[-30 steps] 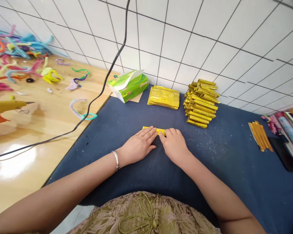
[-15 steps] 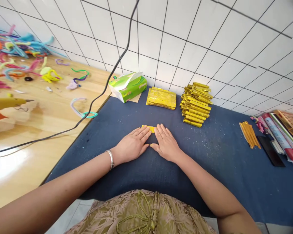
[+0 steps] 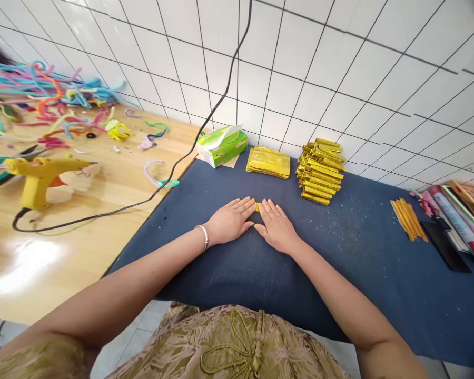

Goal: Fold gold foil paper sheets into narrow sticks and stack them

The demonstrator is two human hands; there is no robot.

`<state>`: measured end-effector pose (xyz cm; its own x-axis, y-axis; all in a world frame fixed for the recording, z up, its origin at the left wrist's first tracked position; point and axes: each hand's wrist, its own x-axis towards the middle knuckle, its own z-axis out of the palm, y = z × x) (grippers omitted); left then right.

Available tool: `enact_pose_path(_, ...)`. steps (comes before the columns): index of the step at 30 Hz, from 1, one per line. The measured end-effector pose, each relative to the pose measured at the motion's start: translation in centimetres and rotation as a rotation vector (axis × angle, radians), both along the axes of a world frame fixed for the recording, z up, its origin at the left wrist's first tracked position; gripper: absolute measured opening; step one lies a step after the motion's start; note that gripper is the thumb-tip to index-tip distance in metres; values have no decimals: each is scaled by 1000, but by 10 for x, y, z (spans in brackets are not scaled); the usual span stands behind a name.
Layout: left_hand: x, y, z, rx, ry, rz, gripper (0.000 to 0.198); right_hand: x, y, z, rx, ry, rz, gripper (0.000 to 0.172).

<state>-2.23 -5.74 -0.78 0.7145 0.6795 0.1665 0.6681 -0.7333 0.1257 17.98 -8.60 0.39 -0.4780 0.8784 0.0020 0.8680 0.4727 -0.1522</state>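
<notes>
Both palms lie flat on the dark blue cloth (image 3: pixel 237 273), with a narrow strip of gold paper (image 3: pixel 257 207) under the fingers. My left hand (image 3: pixel 231 220), a silver bangle at its wrist, covers the strip's left part with outstretched fingers. From the other side my right hand (image 3: pixel 277 225) presses on the right part, fingers also straight. The two thumbs nearly meet. Only a small piece of the gold paper shows between the hands. Beyond them lie a stack of flat gold sheets (image 3: pixel 268 162) and a pile of folded gold strips (image 3: pixel 319 176).
A green tissue pack (image 3: pixel 225 147) stands by the wall. On the wooden table (image 3: pixel 87 273) at left lie a yellow glue gun (image 3: pixel 39 176) and many coloured pipe cleaners (image 3: pixel 79 95); a black cord (image 3: pixel 205 123) crosses. At right are orange strips (image 3: pixel 408 220) and a black flat piece (image 3: pixel 446 246).
The camera view has shifted left, so the whole glue gun shows. Less of the gold strip is visible between my hands, which stay flat on it.
</notes>
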Motion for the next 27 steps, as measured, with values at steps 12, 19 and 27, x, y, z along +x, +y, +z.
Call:
enact_pose_path(12,-2,-1,-8,36,-18,-1,56,-47,23,-5,-11,181,54,72)
enact_pose_path(19,-13,3,-2,-10,10,-42,58,-15,12,-6,3,60,46,71)
enact_pose_path(27,-29,1,8,-13,9,-17,49,-4,11,-6,-13,1,69,68)
